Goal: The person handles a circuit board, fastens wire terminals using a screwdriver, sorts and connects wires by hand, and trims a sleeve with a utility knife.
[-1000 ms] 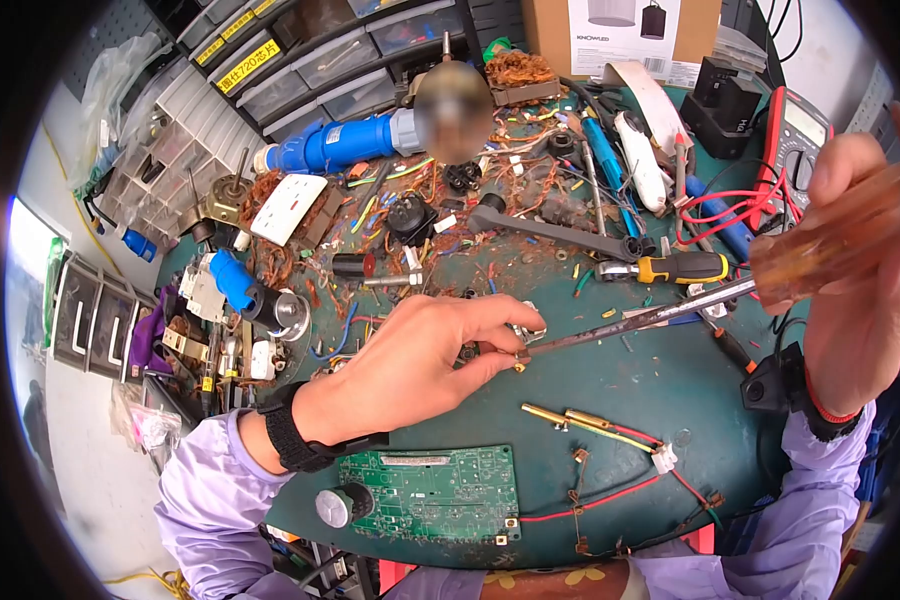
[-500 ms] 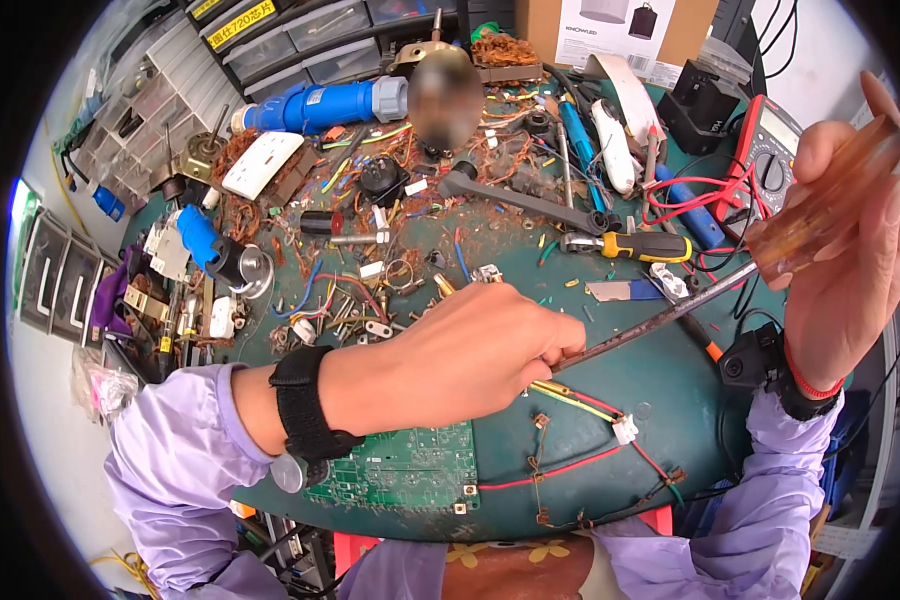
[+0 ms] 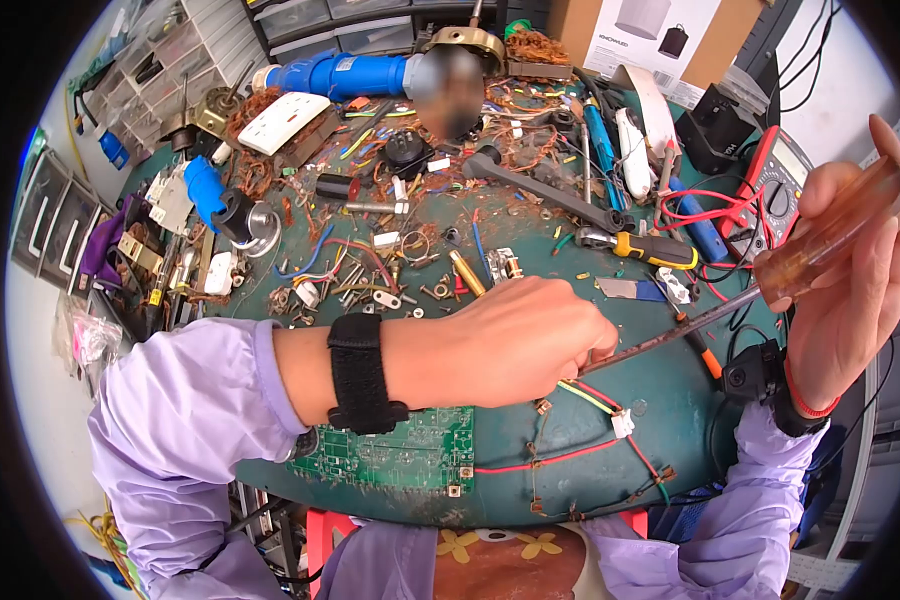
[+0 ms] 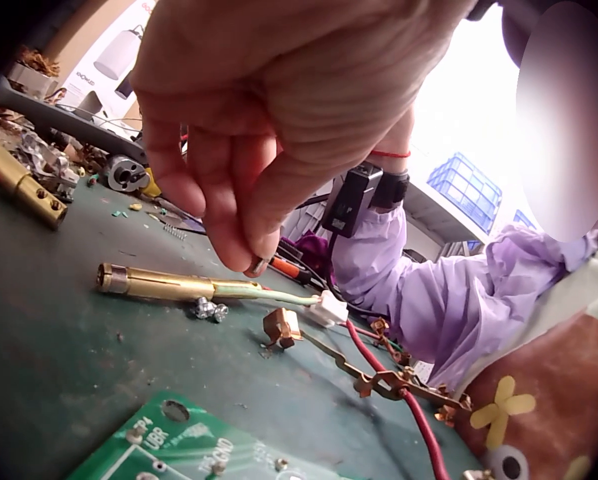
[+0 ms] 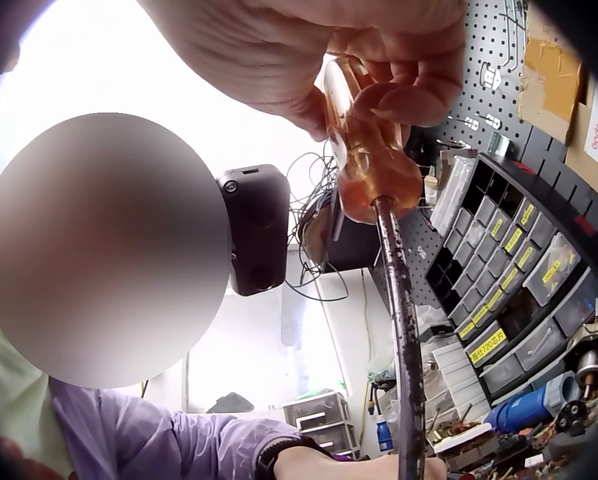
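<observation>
My right hand (image 3: 855, 275) holds a large screwdriver by its amber, see-through handle (image 5: 364, 150). Its long, dark, worn shaft (image 3: 680, 328) slants down leftward to my left hand (image 3: 515, 340), whose curled fingers cover the tip end. In the left wrist view, a small copper-coloured bit (image 4: 257, 267) shows between the thumb and fingertips; I cannot tell whether it is the tip or a separate piece. Just below lies a brass pin (image 4: 169, 283) on a yellow-green wire. A white connector (image 3: 622, 423), red wires and copper contact strips (image 4: 349, 372) lie beside it.
A green circuit board (image 3: 400, 455) lies under my left forearm. Loose screws, brass pins (image 3: 465, 272) and wire scraps cover the table behind. A ratchet with a yellow-black handle (image 3: 655, 250), a red multimeter (image 3: 775, 185) and a blue plug (image 3: 340, 75) stand farther back.
My left hand has come nearer my body, from fairly stretched fingers at the shaft's tip to curled ones hiding it. My right hand keeps the handle. The head view has shifted.
</observation>
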Demonstrator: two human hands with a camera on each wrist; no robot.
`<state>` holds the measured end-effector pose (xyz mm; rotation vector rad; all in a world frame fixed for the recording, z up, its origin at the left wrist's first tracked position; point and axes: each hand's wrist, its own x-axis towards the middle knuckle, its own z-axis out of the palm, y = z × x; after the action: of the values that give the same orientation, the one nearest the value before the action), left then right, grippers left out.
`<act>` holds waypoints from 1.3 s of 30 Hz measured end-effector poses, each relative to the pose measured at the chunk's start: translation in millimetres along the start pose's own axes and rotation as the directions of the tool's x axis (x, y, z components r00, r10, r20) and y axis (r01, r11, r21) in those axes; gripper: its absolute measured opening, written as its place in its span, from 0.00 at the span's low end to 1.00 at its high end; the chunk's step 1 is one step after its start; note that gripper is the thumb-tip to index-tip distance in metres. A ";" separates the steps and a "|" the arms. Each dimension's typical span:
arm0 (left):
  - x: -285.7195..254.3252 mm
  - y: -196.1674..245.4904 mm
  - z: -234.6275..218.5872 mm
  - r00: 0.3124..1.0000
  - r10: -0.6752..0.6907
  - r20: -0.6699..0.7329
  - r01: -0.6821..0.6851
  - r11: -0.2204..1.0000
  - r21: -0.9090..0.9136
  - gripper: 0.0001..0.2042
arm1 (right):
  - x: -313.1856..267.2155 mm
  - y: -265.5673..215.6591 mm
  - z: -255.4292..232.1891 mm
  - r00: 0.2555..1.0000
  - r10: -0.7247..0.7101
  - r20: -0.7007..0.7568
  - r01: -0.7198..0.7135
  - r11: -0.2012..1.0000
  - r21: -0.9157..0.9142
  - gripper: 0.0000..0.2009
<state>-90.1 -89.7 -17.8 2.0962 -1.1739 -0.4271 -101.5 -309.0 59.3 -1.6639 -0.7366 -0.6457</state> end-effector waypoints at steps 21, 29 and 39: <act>3.9 3.6 -1.1 0.998 -0.047 0.038 0.044 0.996 0.084 0.06 | -0.8 -1.2 -3.9 0.991 -0.122 0.049 0.129 0.969 -0.209 0.31; 3.3 2.9 -1.0 0.999 -0.020 0.040 0.013 0.986 0.168 0.06 | 2.9 -6.9 17.8 0.986 -0.163 -0.022 0.153 0.956 -0.250 0.43; -0.9 -1.1 2.0 0.999 0.050 -0.015 -0.047 0.986 0.162 0.06 | -4.0 -25.4 22.9 0.996 -0.089 -0.001 0.083 0.934 -0.348 0.47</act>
<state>-91.1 -89.4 -20.0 2.1991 -1.2826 -0.2968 -122.6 -283.2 67.9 -1.9540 -0.7151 -0.8916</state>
